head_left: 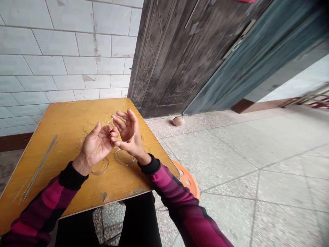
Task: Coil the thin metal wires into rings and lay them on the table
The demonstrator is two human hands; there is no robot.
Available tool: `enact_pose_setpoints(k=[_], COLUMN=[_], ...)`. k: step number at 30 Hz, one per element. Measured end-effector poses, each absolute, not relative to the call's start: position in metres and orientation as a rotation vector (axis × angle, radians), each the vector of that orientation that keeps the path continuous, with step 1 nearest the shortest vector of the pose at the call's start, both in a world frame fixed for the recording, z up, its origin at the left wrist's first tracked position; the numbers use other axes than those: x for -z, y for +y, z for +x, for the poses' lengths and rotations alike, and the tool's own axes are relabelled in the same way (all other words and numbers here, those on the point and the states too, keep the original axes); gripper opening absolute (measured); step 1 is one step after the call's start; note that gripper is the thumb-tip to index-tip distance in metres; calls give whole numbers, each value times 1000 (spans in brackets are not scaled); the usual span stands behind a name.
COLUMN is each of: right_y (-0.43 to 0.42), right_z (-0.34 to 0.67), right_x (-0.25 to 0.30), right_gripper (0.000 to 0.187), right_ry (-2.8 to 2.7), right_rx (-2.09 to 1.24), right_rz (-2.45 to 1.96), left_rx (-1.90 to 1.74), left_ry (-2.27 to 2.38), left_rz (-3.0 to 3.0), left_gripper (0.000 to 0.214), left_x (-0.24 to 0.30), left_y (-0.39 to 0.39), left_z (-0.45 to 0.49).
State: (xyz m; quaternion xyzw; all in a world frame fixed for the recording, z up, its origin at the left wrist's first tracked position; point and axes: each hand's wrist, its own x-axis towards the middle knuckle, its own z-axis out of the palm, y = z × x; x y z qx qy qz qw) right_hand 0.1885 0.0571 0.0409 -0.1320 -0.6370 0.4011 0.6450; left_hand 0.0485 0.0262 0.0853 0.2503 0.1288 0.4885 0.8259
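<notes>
Head view. Above the wooden table (72,113), the right hand (128,132), half open, holds a thin wire ring (113,118). The left hand (96,145), fingers curled, meets it at the fingertips, its grip unclear. Wire coils (124,157) lie beneath, with straight wires (38,168) to the left.

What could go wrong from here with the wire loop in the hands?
1. The thin wire loop seems only lightly held around the fingers of the right hand, close to the left hand; it could spring free or kink.
2. If dropped, it might tangle with the wire rings lying on the table just below.
</notes>
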Motion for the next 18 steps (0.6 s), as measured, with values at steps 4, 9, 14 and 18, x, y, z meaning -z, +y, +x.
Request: enact_pose_setpoints(k=[4,9,14,18], right_y=[57,59,63,65], right_z=[187,189,199,199], right_x=[-40,-40,-45,-45], right_gripper=[115,125,141,145], right_ry=[-1463,-1531,-1624,-1662], right_rx=[-916,-900,-848,-872], right_rz=[-325,-369,-380,-349], left_rx=[-1043,-1074,-1187,-1164], left_ry=[309,379,424,427], left_rz=[548,622,760,817], left_gripper=[17,17,17,18], left_x=[-85,-85,-86,-84], left_y=[26,27,31,33], left_z=[50,48,38,37])
